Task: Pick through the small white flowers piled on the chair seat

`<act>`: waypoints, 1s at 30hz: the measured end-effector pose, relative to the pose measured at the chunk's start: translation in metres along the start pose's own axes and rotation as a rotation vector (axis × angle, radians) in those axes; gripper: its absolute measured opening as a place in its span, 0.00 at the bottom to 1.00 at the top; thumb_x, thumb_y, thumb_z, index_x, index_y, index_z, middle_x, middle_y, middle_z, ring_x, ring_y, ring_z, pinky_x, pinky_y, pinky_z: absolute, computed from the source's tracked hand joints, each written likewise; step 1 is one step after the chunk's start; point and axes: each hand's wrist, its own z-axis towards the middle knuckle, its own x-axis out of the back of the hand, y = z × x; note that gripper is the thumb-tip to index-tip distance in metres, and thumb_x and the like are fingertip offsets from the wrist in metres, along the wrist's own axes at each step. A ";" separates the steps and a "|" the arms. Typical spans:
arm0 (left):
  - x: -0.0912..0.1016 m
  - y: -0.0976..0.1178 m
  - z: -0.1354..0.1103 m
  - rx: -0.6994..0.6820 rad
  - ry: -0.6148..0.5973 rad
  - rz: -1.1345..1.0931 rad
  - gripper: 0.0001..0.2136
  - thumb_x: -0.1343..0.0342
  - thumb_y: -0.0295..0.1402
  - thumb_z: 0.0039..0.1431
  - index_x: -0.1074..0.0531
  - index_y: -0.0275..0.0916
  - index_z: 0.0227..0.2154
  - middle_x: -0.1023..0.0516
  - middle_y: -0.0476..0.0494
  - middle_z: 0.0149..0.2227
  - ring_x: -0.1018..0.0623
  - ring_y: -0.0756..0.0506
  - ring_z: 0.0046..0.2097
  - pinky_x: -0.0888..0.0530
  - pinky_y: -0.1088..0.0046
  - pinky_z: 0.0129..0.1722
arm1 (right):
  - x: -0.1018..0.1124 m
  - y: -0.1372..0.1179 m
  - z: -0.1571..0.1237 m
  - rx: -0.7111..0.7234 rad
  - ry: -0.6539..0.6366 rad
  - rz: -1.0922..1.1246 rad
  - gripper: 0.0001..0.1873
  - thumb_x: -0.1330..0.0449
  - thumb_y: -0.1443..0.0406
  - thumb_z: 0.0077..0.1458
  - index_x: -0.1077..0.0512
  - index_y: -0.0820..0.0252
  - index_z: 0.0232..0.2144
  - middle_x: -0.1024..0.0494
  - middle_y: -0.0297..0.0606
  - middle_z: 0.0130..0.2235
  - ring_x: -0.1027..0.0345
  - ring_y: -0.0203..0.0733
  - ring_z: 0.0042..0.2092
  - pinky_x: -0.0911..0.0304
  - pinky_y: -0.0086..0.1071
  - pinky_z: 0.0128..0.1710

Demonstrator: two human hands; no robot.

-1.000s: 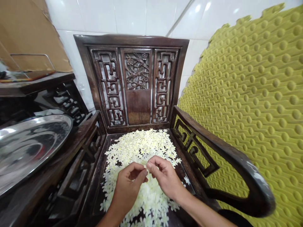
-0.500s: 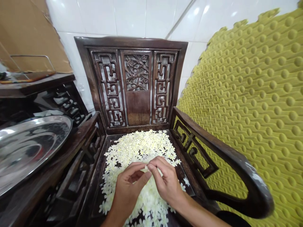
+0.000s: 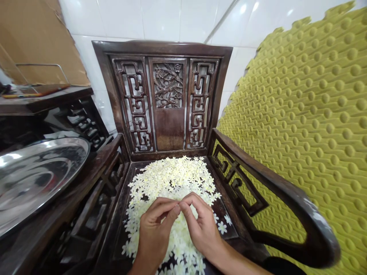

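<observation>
My left hand (image 3: 157,229) and my right hand (image 3: 202,225) meet above the seat of a dark carved wooden chair (image 3: 169,130). Thumb and forefinger of each are pinched, with the tips touching or nearly touching the other hand's. Whatever sits between the fingertips is tiny and mostly covered, so I cannot make it out. Under and around both hands lies a thick spread of small white flowers with pale yellow centres (image 3: 177,173). A few loose flowers (image 3: 221,228) lie apart to the right of my right hand.
A round shiny metal tray (image 3: 71,160) rests by the left armrest. The right armrest (image 3: 275,183) curves forward beside my right forearm. A yellow-green bumpy foam mat (image 3: 315,103) stands at the right. Cardboard (image 3: 43,42) leans at the back left above a dark wooden table (image 3: 43,101).
My fingertips have drawn closer together, and the left thumb has moved up beside its forefinger. A pale bit seen between the tips earlier is now nearly hidden. The view has shifted slightly.
</observation>
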 end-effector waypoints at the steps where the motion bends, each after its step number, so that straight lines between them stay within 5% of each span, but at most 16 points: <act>1: 0.000 0.000 0.000 0.002 -0.001 0.007 0.04 0.37 0.31 0.57 0.17 0.42 0.33 0.21 0.45 0.33 0.21 0.45 0.37 0.23 0.73 0.36 | 0.000 0.001 0.000 -0.019 -0.002 0.013 0.12 0.46 0.64 0.66 0.31 0.58 0.29 0.30 0.35 0.30 0.36 0.40 0.34 0.41 0.32 0.35; 13: -0.004 -0.006 -0.001 0.031 0.132 -0.006 0.08 0.32 0.34 0.49 0.19 0.38 0.32 0.21 0.44 0.35 0.21 0.47 0.33 0.21 0.74 0.32 | -0.004 0.006 -0.003 -0.005 0.085 0.046 0.11 0.46 0.63 0.66 0.31 0.58 0.30 0.28 0.36 0.31 0.34 0.41 0.35 0.40 0.32 0.37; 19: -0.007 0.000 -0.002 0.052 0.121 -0.004 0.07 0.33 0.35 0.51 0.23 0.37 0.26 0.23 0.43 0.34 0.21 0.44 0.38 0.21 0.73 0.34 | -0.004 0.006 -0.002 0.005 0.096 0.032 0.10 0.45 0.64 0.65 0.31 0.57 0.30 0.28 0.36 0.31 0.34 0.41 0.35 0.40 0.33 0.37; 30: -0.005 0.006 0.001 0.152 -0.012 -0.006 0.08 0.39 0.37 0.58 0.25 0.37 0.28 0.26 0.48 0.28 0.24 0.48 0.30 0.25 0.74 0.32 | -0.002 0.005 -0.001 0.011 0.033 0.031 0.11 0.46 0.65 0.66 0.31 0.57 0.30 0.28 0.35 0.30 0.34 0.40 0.34 0.40 0.33 0.36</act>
